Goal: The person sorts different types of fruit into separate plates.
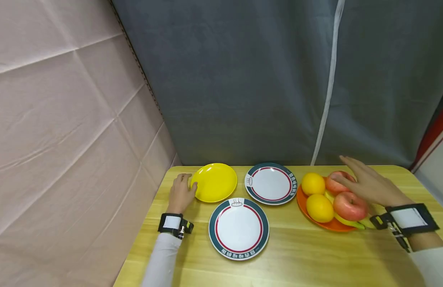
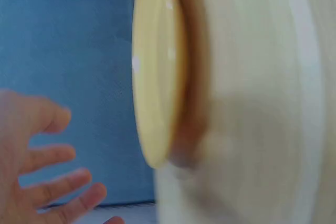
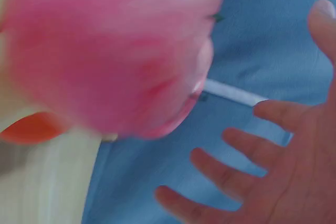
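Observation:
My left hand (image 1: pixel 180 194) is at the left edge of a yellow plate (image 1: pixel 216 182), thumb close to the rim. Its fingers (image 2: pixel 58 187) are spread and hold nothing in the left wrist view, with the plate (image 2: pixel 155 72) beyond them. Above the far right side of an orange plate (image 1: pixel 307 213) hovers my right hand (image 1: pixel 373 185), fingers extended. That plate carries two apples (image 1: pixel 350 206), two round yellow fruits (image 1: pixel 320 208) and a banana (image 1: pixel 350 223) partly hidden beneath. Large and blurred, an apple (image 3: pixel 110 51) sits beside the straight right fingers (image 3: pixel 226 174) in the right wrist view.
Two white plates with dark green rims, one at the back (image 1: pixel 271 183) and one in front (image 1: pixel 238 229), lie between my hands on the wooden table (image 1: pixel 296 255). A grey curtain (image 1: pixel 243 87) hangs behind the table, and a pale cloth wall (image 1: pixel 71 159) stands at the left.

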`<state>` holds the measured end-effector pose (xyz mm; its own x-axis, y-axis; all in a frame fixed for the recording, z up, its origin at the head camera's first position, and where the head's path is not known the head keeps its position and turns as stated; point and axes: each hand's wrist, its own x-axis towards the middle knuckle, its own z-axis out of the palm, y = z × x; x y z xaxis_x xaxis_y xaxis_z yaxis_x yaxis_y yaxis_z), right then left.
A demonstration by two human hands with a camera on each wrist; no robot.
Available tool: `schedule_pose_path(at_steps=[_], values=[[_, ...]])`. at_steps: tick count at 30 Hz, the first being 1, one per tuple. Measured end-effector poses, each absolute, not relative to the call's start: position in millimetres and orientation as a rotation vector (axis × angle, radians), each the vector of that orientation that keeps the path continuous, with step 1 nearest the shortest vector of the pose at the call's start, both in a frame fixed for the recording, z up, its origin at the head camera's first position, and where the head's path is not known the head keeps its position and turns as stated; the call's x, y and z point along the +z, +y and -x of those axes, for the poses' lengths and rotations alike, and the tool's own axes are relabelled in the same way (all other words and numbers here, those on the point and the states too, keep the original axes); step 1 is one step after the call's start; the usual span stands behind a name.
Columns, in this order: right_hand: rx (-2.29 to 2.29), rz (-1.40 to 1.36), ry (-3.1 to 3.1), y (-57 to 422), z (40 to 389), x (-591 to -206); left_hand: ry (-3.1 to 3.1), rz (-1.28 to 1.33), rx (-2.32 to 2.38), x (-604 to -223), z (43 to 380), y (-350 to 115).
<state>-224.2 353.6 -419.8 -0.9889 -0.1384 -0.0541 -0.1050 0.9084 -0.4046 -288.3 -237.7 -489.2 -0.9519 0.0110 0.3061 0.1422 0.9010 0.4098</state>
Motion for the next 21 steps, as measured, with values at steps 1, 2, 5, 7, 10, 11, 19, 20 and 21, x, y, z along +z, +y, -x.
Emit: schedule_pose_path(at_steps=[1, 2, 5, 7, 10, 11, 19, 20, 21], values=[[-0.613, 0.191, 2.971, 350, 229, -418, -2.759, 0.062, -0.670, -493, 291, -241], [-0.612, 0.197, 2.954, 348, 233, -417, -2.753, 0.012, -0.712, -498, 293, -244], [-0.636, 0.233, 2.898, 343, 242, -421, -2.760, -0.126, -0.840, -515, 296, -252], [-0.656, 0.269, 2.871, 342, 243, -428, -2.771, -0.188, -0.921, -527, 296, -255], [-0.665, 0.296, 2.867, 344, 241, -438, -2.780, -0.236, -1.037, -542, 294, -255], [-0.651, 0.304, 2.882, 345, 240, -441, -2.781, -0.237, -1.068, -545, 294, -254], [-0.654, 0.232, 2.877, 349, 243, -450, -2.765, -0.300, -1.374, -545, 297, -242], [-0.659, 0.238, 2.889, 348, 246, -450, -2.762, -0.304, -1.382, -543, 298, -240], [-0.661, 0.239, 2.897, 347, 248, -450, -2.759, -0.305, -1.385, -542, 299, -239]])
